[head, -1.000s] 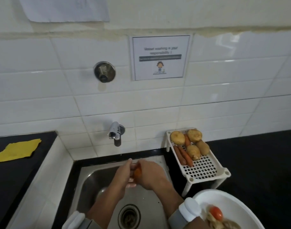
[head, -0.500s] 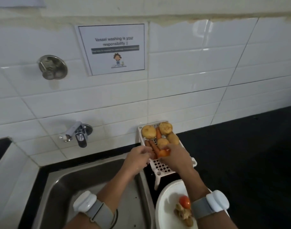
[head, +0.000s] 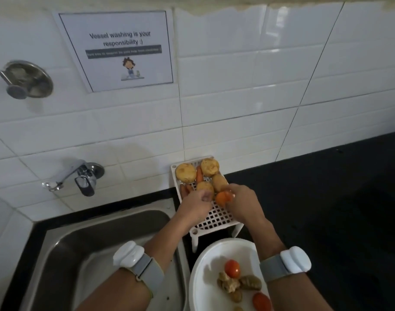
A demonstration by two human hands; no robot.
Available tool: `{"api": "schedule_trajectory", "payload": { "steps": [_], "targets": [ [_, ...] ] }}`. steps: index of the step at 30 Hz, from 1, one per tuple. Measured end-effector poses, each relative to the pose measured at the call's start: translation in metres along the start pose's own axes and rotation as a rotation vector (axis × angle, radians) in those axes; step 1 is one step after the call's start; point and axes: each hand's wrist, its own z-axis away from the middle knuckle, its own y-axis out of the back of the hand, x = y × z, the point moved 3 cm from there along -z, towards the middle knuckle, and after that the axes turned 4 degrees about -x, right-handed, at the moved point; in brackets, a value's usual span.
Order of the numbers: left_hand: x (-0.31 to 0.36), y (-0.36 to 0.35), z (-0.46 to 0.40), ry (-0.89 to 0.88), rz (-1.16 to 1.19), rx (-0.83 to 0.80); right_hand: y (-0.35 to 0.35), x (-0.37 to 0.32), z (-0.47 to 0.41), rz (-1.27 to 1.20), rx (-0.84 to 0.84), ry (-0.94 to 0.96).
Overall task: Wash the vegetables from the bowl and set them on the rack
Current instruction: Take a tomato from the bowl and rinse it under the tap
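Head view. Both hands now over the rack (head: 216, 218), away from the sink (head: 97, 239) where a second ago the orange tomato (head: 223, 198) was being rubbed between them. Right hand (head: 243, 204) with its grip closed around that tomato, holding it low above the bare near half of the white grid, just near of the potatoes. Left hand (head: 197, 202) right beside it, fingers curled over the rack's left edge; cannot tell whether that grip encloses anything or is merely bunched. No water visible at the tap (head: 64, 178).

Meaning for the task, as a judgement: washing of this piece finished, placing in hand, release not yet made. Plenty of free grid near the hands for it.

Counted on the rack: four potatoes (head: 185, 172) bunched at the far end, and three carrots (head: 199, 173), one between the far potatoes and two along the left side, partly hidden by the left hand.

Counted in the white bowl (head: 205, 261), on the dark table (head: 326, 209) near and right of the rack: two red tomatoes (head: 232, 268) and about four knobbly brown pieces (head: 229, 285), ginger by the look, the nearest cut off by the frame edge. So roughly six things left to wash.
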Motion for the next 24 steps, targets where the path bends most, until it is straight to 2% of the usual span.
{"api": "schedule_trajectory", "payload": {
  "steps": [5,10,13,19,24],
  "targets": [
    [0.015,-0.004,0.012,-0.12,0.016,0.055,0.014,0.008,0.02,-0.108,0.093,-0.021],
    [0.01,-0.028,0.041,-0.223,0.093,0.072,-0.001,0.033,0.065,-0.169,0.062,-0.078],
    [-0.005,-0.05,0.054,-0.18,0.078,0.012,-0.025,0.05,0.086,-0.092,-0.032,-0.152],
    [-0.046,-0.082,0.069,0.036,-0.062,-0.174,-0.075,0.073,0.106,0.054,-0.242,-0.31],
    [-0.059,-0.085,0.077,0.082,-0.059,-0.217,-0.091,0.074,0.106,0.158,-0.247,-0.282]
  ]
}}
